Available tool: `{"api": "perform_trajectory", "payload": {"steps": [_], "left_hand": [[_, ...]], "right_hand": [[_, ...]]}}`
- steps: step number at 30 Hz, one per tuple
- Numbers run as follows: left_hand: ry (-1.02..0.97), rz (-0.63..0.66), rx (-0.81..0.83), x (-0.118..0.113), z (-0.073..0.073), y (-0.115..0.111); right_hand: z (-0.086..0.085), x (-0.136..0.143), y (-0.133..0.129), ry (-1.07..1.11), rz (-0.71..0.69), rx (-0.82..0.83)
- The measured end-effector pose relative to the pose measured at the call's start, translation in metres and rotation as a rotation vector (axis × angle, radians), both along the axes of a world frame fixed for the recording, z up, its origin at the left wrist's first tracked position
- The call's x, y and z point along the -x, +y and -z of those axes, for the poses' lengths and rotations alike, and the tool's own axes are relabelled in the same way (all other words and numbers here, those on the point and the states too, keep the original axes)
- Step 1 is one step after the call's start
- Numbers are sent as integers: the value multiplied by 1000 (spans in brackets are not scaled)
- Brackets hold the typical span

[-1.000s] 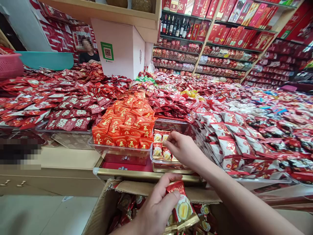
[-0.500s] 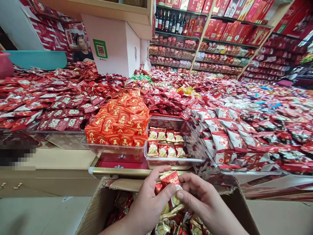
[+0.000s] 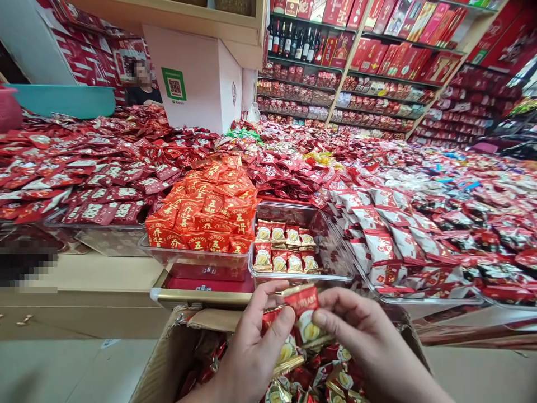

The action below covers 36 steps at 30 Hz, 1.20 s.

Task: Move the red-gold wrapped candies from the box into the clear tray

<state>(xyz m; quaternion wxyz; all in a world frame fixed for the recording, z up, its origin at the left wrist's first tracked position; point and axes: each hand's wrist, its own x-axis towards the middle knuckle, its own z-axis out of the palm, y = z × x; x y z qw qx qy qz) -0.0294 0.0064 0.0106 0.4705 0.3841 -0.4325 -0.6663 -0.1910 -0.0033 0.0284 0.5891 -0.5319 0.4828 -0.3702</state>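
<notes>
My right hand (image 3: pixel 363 327) pinches a small red and gold durian candy packet (image 3: pixel 309 322) between thumb and fingers. Closed around at least one more such packet (image 3: pixel 287 350) is my left hand (image 3: pixel 254 338), its thumb on the front; the exact number there is hidden. Both hands are close together above an opened cardboard box (image 3: pixel 153 358), where loose packets of the same kind (image 3: pixel 344 378) lie jumbled. Just beyond them stands a transparent plastic tray (image 3: pixel 302 276), with the same packets (image 3: pixel 280 259) standing face-out in two short rows.
Left of that tray, another transparent tray (image 3: pixel 193 257) is heaped with orange-red packets (image 3: pixel 210 210). White and red packets (image 3: pixel 380 240) fill a tray on the right. Behind rises a pale pillar (image 3: pixel 193 73) with a QR sign. A person (image 3: pixel 145 92) is at the far left.
The packet in my right hand has moved slightly right, apart from the one in my left hand, and more of its front shows. My right hand has shifted right.
</notes>
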Motion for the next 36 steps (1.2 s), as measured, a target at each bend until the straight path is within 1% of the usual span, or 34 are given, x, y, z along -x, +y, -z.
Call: {"api": "perform_trajectory", "payload": {"steps": [3, 5, 6, 8, 11, 14, 16, 18, 20, 23, 24, 26, 29, 32, 36], "left_hand": [[26, 25, -39, -5, -3, -2], [-4, 76, -43, -8, -2, -4], [-19, 101, -34, -9, -1, -5], [-44, 129, -9, -9, 1, -6], [-73, 98, 38, -7, 4, -7], [-75, 75, 44, -5, 5, -6], [-61, 86, 1, -3, 5, -5], [-65, 110, -35, -2, 5, -3], [-88, 131, -40, -2, 5, -1], [-114, 157, -35, -2, 4, 2], [-125, 164, -33, -2, 4, 2], [-163, 184, -24, -2, 3, 4], [-214, 215, -8, -3, 2, 5], [-214, 238, -5, -4, 4, 7], [-223, 250, 1, -5, 7, 8]], "right_hand": [[-21, 0, -15, -9, 27, 22], [-29, -4, -23, -9, 24, 37], [-30, -6, -25, -17, 17, 36], [-26, -11, -26, -45, -3, 20], [-17, -17, -21, -73, -42, -8], [-17, -17, -20, -84, -52, -8], [-22, -15, -28, -84, 27, 29], [-27, -13, -44, -42, 143, 83], [-28, -14, -66, 109, 208, 58], [-22, -21, -95, 367, 185, -142], [-18, -25, -102, 426, 173, -203], [-11, -33, -113, 500, 164, -275], [0, -42, -123, 616, 149, -344], [10, -46, -130, 698, 106, -395], [22, -46, -135, 790, 20, -386]]}}
